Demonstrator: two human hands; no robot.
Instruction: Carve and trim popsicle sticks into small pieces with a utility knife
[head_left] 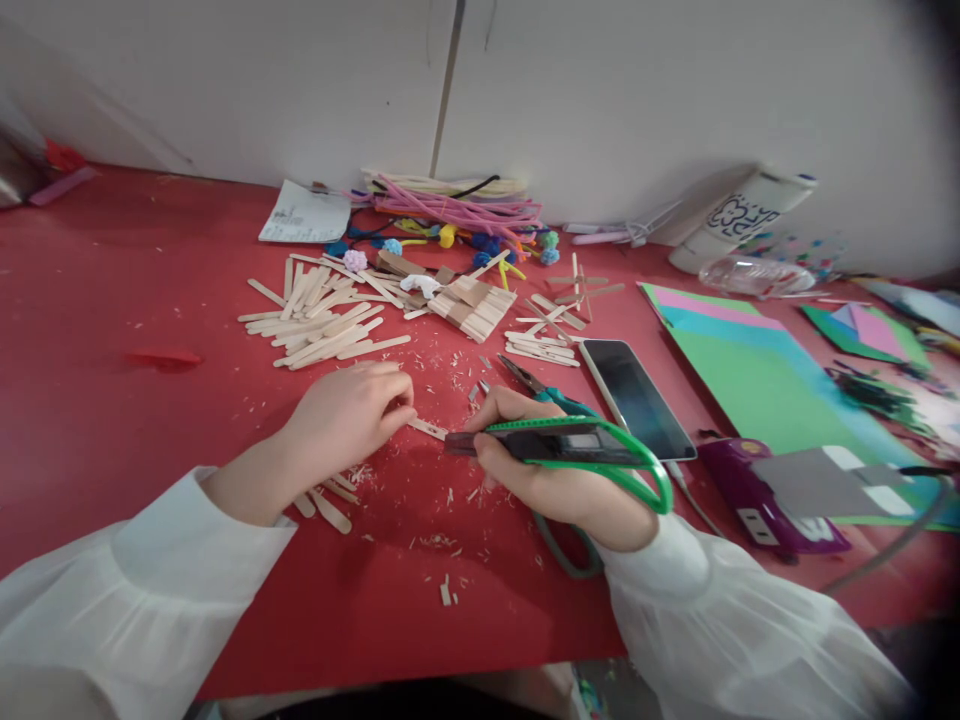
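Head view: I see left hand (337, 415) pinching a stick (429, 430) over the red table (112, 290), right hand (555, 487) gripping a green cutter (540, 442), tip at the stick's end; can't tell if touching. Loose sticks (330, 325) beyond left hand, phone (639, 402) beyond right.

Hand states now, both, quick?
Left hand: closed, holding a wooden stick by one end.
Right hand: closed, holding a green cutter, its tip at the stick's other end.
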